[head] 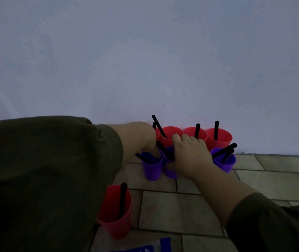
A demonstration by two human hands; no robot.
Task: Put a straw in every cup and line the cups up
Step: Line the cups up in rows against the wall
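Observation:
Several red cups with black straws stand in a row against the wall: one [168, 137], one [201, 134] and one [219, 138]. In front stand purple cups with straws: a left one [152, 169], a middle one [169, 171] and a right one [224, 160]. My left hand [139, 137] reaches down to the left purple cup, fingertips at its rim. My right hand [190, 155] grips the middle purple cup, thumb on its front and fingers over its top. A lone red cup [115, 213] with a straw stands nearer to me.
A plain pale wall [145, 60] rises right behind the red cups. The surface is tiled [181, 211]. A blue and clear plastic packet [150, 247] lies at the bottom edge. My dark sleeves hide the left side and the lower right corner.

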